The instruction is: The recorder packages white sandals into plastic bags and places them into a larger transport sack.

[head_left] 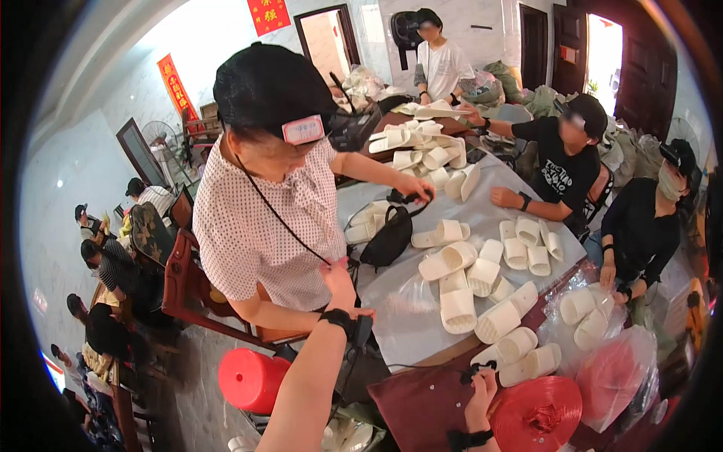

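My left hand (341, 282) reaches up to the front of a co-worker in a dotted white shirt (263, 218). Its fingers are closed at the lower end of a black cord (282, 215) hanging from that person's neck. Just below, beside my wrist, a black device (362, 330) is close to the co-worker's own hand (363, 312). At the lower right, my right hand (480, 398) grips a small black device (477, 371) with a thin cable. It is beside a red roll of plastic twine (536, 413) and near pale slippers (531, 363).
Pairs of cream slippers (457, 309) cover much of the sheeted table (407, 343). A black pouch (385, 237) lies by the co-worker's other hand. A red stool (252, 380) stands left of my forearm. Other people sit around the table; plastic bags (614, 377) lie at right.
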The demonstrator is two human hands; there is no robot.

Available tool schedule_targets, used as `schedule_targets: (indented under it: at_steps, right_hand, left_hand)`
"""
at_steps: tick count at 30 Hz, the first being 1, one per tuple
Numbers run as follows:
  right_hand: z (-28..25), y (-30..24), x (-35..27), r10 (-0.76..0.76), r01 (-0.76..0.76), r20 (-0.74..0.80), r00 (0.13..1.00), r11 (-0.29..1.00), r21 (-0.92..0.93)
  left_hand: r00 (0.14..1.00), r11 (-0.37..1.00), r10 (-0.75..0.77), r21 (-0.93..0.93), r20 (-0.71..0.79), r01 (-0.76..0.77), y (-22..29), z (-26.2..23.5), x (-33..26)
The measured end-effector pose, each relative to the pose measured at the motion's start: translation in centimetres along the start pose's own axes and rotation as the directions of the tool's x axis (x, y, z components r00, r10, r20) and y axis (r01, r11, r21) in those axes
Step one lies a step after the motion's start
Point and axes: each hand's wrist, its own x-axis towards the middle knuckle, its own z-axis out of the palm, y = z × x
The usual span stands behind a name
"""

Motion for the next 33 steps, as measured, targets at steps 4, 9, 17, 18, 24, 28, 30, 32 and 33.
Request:
schedule_targets:
  at_steps: [4, 9, 17, 18, 24, 28, 30, 32, 33]
  right_hand:
    - [-1.8, 0.1, 0.7, 0.022, -0.022, -0.077, 0.997, 1.000, -0.007]
    - [-0.5, 0.0, 0.2, 0.004, -0.005, -0.012, 1.000, 0.999, -0.050]
    - [-1.8, 0.3, 0.6, -0.034, 0.033, -0.038, 0.999, 0.999, -0.031]
    - [-2.8, 0.6, 0.7, -0.063, 0.058, -0.054, 0.997, 0.995, -0.080]
    - [-1.4, -0.3, 0.0, 0.005, -0.006, -0.028, 1.000, 1.000, -0.029]
    - [-2.7, 0.2, 0.1, -0.030, 0.027, -0.050, 0.998, 0.997, -0.069]
    - [-2.7, 0.1, -0.1, 0.021, -0.027, -0.086, 0.996, 0.998, -0.060]
    - [-3.1, 0.6, -0.5, 0.014, -0.020, -0.086, 0.996, 0.997, -0.076]
    - [-3.1, 0.9, -0.5, 0.006, -0.013, -0.072, 0.997, 0.996, -0.089]
  left_hand:
    - [0.933, -0.457, 0.045, 0.824, -0.356, 0.336, -8.1, -8.4, -8.2]
    - [0.894, -0.413, 0.221, 0.794, -0.389, 0.447, -7.2, -6.5, -5.3]
    - [0.979, -0.971, -0.152, -0.166, -0.134, -0.174, -6.5, -7.8, -2.9]
    - [0.974, -0.941, -0.175, -0.268, -0.145, -0.209, -6.8, -10.0, -4.8]
    - [0.949, -0.963, -0.169, -0.159, -0.267, -0.217, -5.5, -6.1, -3.1]
    - [0.818, -0.896, -0.393, -0.025, -0.420, -0.444, -5.4, -9.2, -4.1]
    - [0.952, -0.905, -0.239, -0.313, -0.189, -0.289, -4.6, -9.3, -5.0]
    - [0.937, -0.918, -0.239, -0.256, -0.256, -0.304, -4.3, -8.5, -4.7]
    - [0.919, -0.928, -0.247, -0.200, -0.308, -0.316, -4.0, -7.4, -4.0]
